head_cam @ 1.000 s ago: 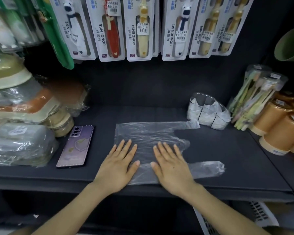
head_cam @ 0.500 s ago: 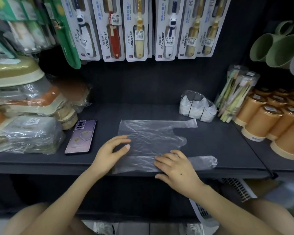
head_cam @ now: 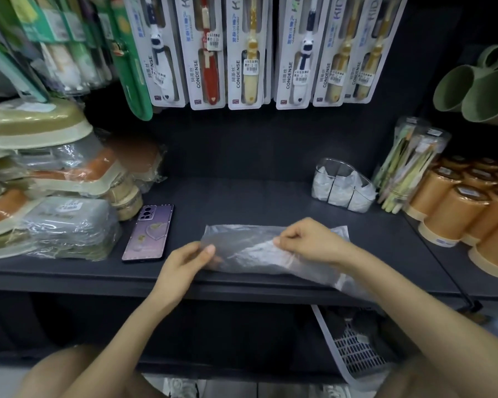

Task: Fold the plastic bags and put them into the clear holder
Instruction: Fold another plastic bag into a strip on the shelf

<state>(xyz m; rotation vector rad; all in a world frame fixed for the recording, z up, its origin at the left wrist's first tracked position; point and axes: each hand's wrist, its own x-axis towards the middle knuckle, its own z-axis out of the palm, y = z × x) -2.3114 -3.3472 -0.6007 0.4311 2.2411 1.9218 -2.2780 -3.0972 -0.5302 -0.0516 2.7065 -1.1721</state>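
Note:
A thin clear plastic bag (head_cam: 247, 248) lies on the dark shelf (head_cam: 242, 202), its near half lifted and turned over toward the back. My left hand (head_cam: 184, 265) pinches the bag's lifted edge at the left. My right hand (head_cam: 311, 242) pinches the same edge further right, its fingers curled over the film. One handle strip trails off the shelf's front edge under my right forearm. The clear holder (head_cam: 342, 185) stands at the back right with folded white bags in its compartments.
A purple phone (head_cam: 148, 232) lies left of the bag. Wrapped dishes (head_cam: 55, 196) are stacked at the far left. Orange cups (head_cam: 466, 208) and a toothbrush pack (head_cam: 408, 165) crowd the right. Carded toothbrushes (head_cam: 250, 50) hang above. A white basket (head_cam: 354, 351) sits below.
Both hands went from pressing flat on the spread bag to pinching its near edge and lifting it over toward the back, so the bag now shows as a narrower band.

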